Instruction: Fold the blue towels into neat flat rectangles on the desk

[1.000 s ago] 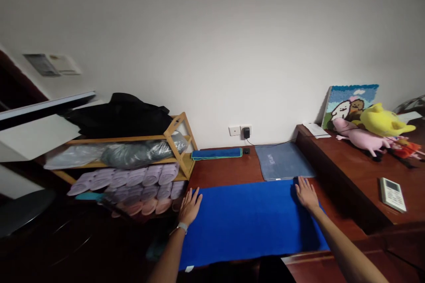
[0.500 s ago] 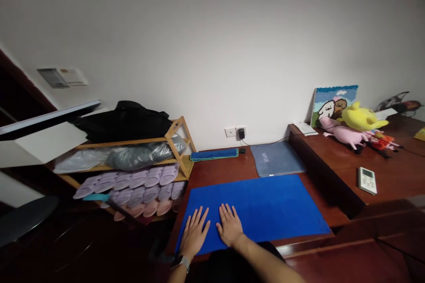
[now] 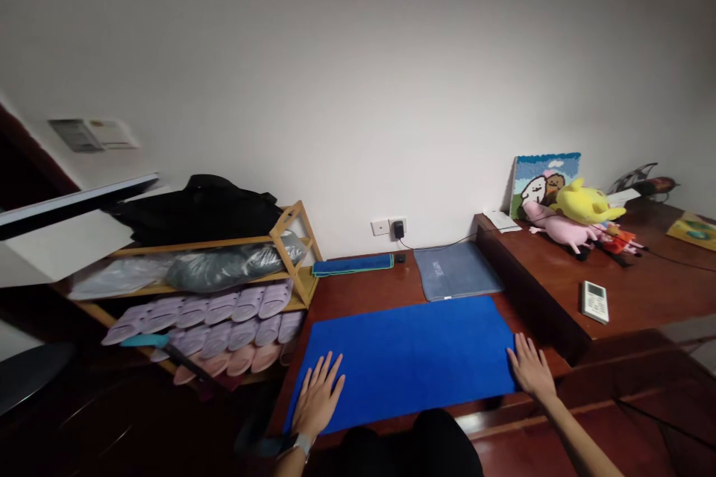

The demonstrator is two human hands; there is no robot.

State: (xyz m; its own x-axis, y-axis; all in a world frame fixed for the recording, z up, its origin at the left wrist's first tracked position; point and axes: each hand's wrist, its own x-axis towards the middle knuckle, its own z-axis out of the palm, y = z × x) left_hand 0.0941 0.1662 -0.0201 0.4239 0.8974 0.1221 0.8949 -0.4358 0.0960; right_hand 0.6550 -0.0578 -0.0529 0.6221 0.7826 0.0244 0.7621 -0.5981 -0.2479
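Observation:
A bright blue towel (image 3: 414,354) lies spread flat on the reddish-brown desk (image 3: 363,287). On its left end rests my left hand (image 3: 318,396), palm down with fingers apart; a watch (image 3: 296,446) is on that wrist. My right hand (image 3: 531,369) lies palm down over the towel's right edge, fingers stretched out. Neither hand holds anything. Behind the blue towel are a folded grey-blue towel (image 3: 459,272) and, farther left by the wall, a narrow folded dark blue cloth (image 3: 352,264) with a green edge.
Left stands a wooden rack (image 3: 305,287) with slippers (image 3: 246,305), plastic-wrapped bundles and a black bag (image 3: 195,209). On the raised right surface are plush toys (image 3: 582,201), a dog picture (image 3: 517,186) and a white remote control (image 3: 594,302). A plugged-in adapter (image 3: 398,229) trails a cord.
My right hand has moved from the towel's left half across to its right edge. My left hand stays flat at the left end. The view has shifted slightly.

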